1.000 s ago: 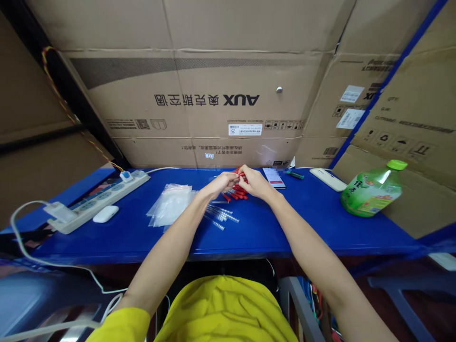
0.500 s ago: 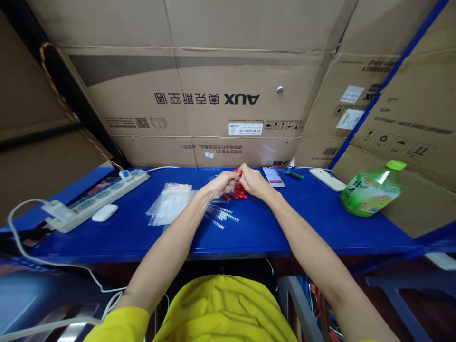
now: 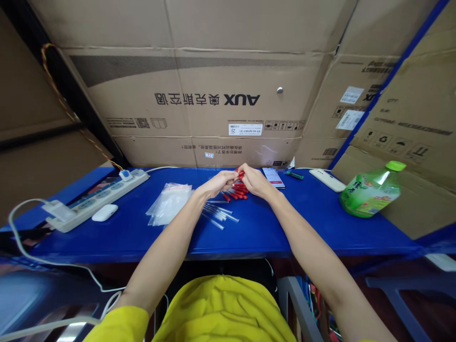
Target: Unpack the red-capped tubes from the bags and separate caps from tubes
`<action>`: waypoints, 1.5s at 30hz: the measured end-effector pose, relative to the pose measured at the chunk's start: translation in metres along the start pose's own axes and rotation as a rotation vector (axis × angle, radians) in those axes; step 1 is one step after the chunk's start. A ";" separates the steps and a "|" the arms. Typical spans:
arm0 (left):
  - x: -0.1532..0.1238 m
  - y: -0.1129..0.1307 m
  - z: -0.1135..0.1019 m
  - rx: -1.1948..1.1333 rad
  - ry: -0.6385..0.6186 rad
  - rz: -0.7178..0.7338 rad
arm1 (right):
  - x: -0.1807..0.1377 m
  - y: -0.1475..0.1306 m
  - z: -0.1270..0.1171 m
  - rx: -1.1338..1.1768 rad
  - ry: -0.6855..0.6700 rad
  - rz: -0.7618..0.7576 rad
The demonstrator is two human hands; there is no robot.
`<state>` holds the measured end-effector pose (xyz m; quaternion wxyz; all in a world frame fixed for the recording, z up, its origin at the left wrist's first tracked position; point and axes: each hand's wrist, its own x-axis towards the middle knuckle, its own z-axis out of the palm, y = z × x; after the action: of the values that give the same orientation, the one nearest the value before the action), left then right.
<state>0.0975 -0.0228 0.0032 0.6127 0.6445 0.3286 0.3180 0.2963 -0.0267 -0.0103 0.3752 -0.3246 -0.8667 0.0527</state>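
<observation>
My left hand [image 3: 221, 181] and my right hand [image 3: 253, 180] meet above the far part of the blue table, fingers pinched together. Between them shows a small red rubber dropper bulb [image 3: 241, 174]. Its lower part, and whatever both hands grip with it, is hidden by my fingers. Under my hands lies a pile of red-ended droppers [image 3: 239, 192]. Several loose clear glass tubes [image 3: 221, 213] lie nearer to me, below my left hand. To their left is a stack of clear plastic bags [image 3: 170, 203].
A power strip [image 3: 103, 197] and a white earbud case [image 3: 105, 213] lie at left. Behind my right hand are a phone [image 3: 273, 177] and a green-handled screwdriver [image 3: 295, 175]. Further right are a white slab-like device [image 3: 327, 179] and a green bottle [image 3: 370, 190]. Cardboard [image 3: 199, 71] walls the back.
My fingers have shifted slightly around the red bulb, and more of it shows between my hands. My left hand sits a little lower and further left. The other things stay put.
</observation>
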 end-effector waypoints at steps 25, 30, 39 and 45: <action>-0.007 0.003 0.005 1.275 0.294 0.298 | 0.000 -0.006 0.005 -0.335 -0.051 0.164; -0.005 -0.001 -0.001 1.284 0.286 0.324 | 0.002 -0.006 0.009 -0.359 -0.081 0.150; -0.003 -0.006 -0.005 1.314 0.306 0.368 | 0.002 -0.001 0.015 -0.316 -0.072 0.138; -0.001 -0.009 -0.008 1.288 0.302 0.382 | 0.002 -0.001 0.017 -0.300 -0.052 0.132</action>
<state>0.0901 -0.0193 -0.0050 -0.0118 0.8756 0.4145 0.2479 0.2833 -0.0238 -0.0204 0.2956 -0.4316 -0.8511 -0.0443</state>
